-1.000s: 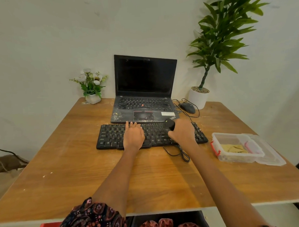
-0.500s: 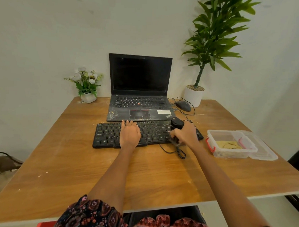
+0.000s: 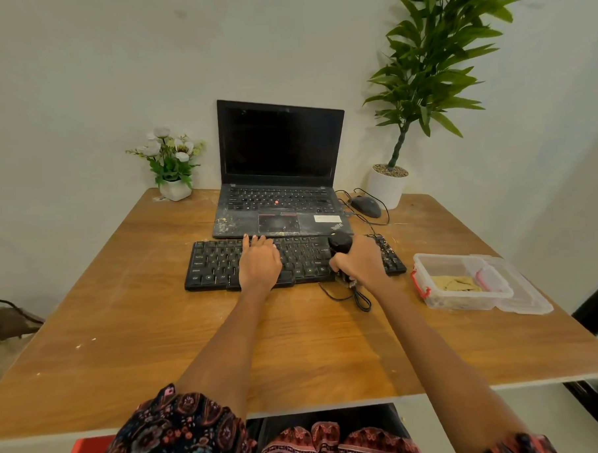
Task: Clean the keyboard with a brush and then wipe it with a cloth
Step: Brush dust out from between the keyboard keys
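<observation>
Mostly hidden, the brush point(image 3: 339, 244) sits in the right grip point(image 3: 359, 259), curled round it over the keyboard point(image 3: 220, 264); left grip point(image 3: 259, 262) lies flat there. Box point(image 3: 461, 284) with cloth point(image 3: 456, 282) right; laptop point(image 3: 282, 179) beyond.

The keyboard point(image 3: 292, 261) lies on the table point(image 3: 124, 336) just before the laptop point(image 3: 282, 179). The mouse point(image 3: 364, 206) sits right of the laptop, before the potted plant point(image 3: 388, 184). The container point(image 3: 461, 284) lies right of the keyboard, the flower pot point(image 3: 174, 189) at the back left.
</observation>
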